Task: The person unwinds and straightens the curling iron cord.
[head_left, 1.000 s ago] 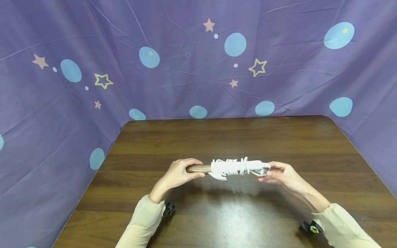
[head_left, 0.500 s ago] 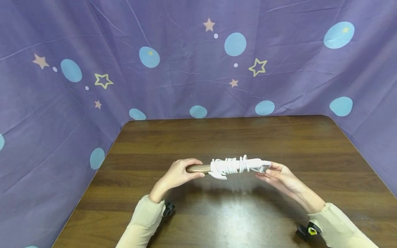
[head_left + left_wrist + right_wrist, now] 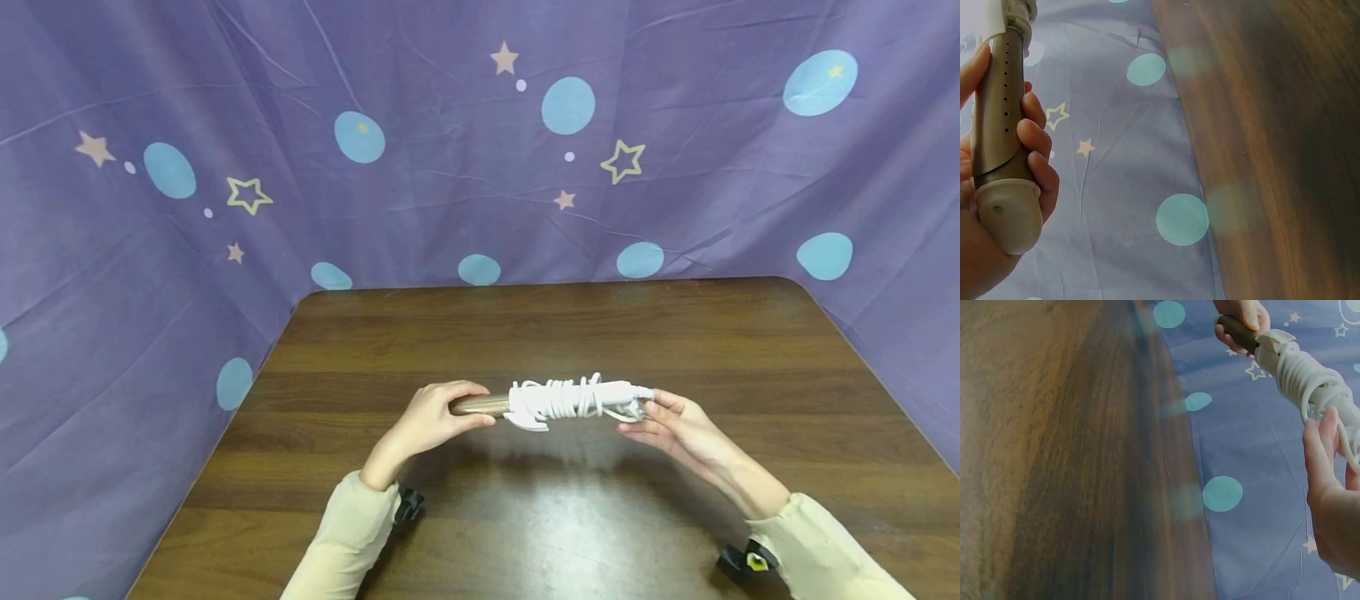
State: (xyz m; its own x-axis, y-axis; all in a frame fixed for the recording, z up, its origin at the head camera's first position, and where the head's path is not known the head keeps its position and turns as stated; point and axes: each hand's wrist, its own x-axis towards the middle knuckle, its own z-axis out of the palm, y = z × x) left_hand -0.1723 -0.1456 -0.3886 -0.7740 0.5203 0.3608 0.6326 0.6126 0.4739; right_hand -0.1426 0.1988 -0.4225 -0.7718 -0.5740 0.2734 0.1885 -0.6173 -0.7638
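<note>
A curling iron with a bronze barrel and a white handle is held level above the table. Its white power cord is wound in several loops round the handle. My left hand grips the barrel; in the left wrist view its fingers curl round the row of small holes, above the pale end cap. At the handle's far end, my right hand holds the cord end between thumb and fingers. Its fingertips touch a cord loop in the right wrist view. Its exact grip is partly hidden.
Beneath both hands lies a brown wooden table. A purple curtain with stars and blue ovals hangs round its back and sides. Black wrist mounts hang under the sleeves.
My right hand has shifted slightly left, its fingers changing position at the cord end, where a small white part has turned. The handle end has risen a little. My left hand stays almost still.
</note>
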